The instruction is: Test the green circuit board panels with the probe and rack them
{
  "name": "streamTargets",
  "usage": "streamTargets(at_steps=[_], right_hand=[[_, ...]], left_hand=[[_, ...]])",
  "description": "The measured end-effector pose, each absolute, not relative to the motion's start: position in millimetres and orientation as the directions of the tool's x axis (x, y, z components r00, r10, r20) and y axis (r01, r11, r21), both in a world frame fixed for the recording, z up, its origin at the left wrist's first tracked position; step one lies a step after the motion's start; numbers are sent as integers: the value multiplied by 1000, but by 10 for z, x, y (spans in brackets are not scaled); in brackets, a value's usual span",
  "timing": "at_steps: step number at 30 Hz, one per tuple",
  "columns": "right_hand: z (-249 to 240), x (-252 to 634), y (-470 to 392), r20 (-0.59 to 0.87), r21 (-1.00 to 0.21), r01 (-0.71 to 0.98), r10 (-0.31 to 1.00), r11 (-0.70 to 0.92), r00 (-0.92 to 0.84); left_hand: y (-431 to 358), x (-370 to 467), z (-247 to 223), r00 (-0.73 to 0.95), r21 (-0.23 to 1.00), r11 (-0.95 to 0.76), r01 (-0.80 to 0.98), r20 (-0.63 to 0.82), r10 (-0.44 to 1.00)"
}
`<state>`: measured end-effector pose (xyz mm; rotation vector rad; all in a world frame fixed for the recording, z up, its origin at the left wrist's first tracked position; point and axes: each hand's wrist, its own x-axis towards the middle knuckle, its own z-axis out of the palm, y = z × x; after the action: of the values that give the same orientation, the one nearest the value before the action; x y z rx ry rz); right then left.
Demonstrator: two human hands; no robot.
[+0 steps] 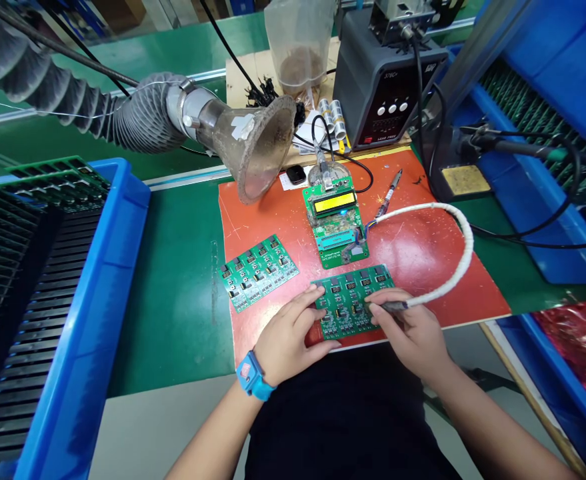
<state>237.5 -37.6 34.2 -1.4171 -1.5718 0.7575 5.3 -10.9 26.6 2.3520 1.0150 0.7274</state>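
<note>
A green circuit board panel (353, 303) with several small digit displays lies on the red mat, close to its front edge. My left hand (295, 330), with a blue watch on the wrist, grips the panel's left side, fingertips on its upper left and thumb at its lower edge. My right hand (413, 333) pinches a dark probe (395, 305) over the panel's right part; fingers hide its tip. A white-sleeved cable (465, 247) loops from the probe to a programmer board (336, 223) with a lit yellow screen. Left of these lies a second circuit board panel (259, 272).
A fume extraction funnel (267, 150) on a ribbed hose overhangs the red mat (423, 253). Behind stands a dark soldering station box (390, 87). A pen (390, 190) lies on the mat. Blue bins (87, 320) with boards stand left and right.
</note>
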Motion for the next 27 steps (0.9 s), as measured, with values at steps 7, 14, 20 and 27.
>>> streamTargets(at_steps=[7,14,20,27], right_hand=[[333,2370,-374,195,-884,438,981,165,24],[332,2368,-383,194,-891,422,981,167,22],[318,2370,-381,197,-881,441,980,169,18],[323,2375,-392,184,-882,445,983,157,19]], left_hand=[[-112,49,260,587,608,-612,506,278,761],[-119,53,251,587,604,-614,508,279,760],[-119,47,252,584,601,-612,515,277,763],[-85,47,281,658,507,-678,532,257,708]])
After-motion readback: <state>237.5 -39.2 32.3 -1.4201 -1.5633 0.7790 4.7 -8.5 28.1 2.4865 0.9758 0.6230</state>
